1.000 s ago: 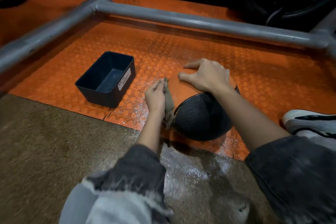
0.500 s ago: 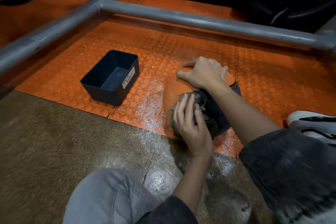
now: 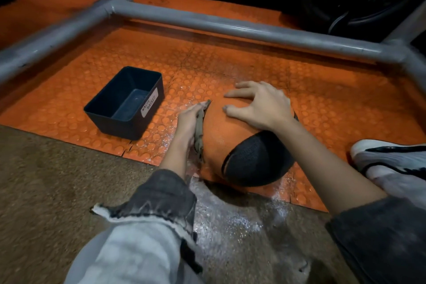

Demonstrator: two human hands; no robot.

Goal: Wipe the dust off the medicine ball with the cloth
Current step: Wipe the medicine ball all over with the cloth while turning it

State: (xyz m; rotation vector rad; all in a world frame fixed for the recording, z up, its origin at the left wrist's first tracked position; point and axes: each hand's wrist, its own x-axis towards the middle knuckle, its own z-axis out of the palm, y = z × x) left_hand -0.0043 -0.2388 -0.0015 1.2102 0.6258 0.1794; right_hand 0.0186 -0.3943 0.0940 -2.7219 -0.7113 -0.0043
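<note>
An orange and black medicine ball (image 3: pixel 227 138) sits on the orange studded mat (image 3: pixel 230 64), near its front edge. My left hand (image 3: pixel 187 122) lies along the ball's left side with its fingers straight. It presses a grey-brown cloth (image 3: pixel 198 136) flat against the ball, and only the cloth's edge shows between palm and ball. My right hand (image 3: pixel 260 105) rests on top of the ball with its fingers spread, steadying it.
A dark bin (image 3: pixel 108 112) labelled "WASTE BASKET" stands on the mat left of the ball. Grey metal frame pipes (image 3: pixel 230 26) cross low behind and to the left. White dust (image 3: pixel 230 217) lies on the brown floor. A white shoe (image 3: pixel 391 157) is at the right.
My left hand has carried the cloth from the ball's near face back round to its left side. My right hand has stayed on top of the ball.
</note>
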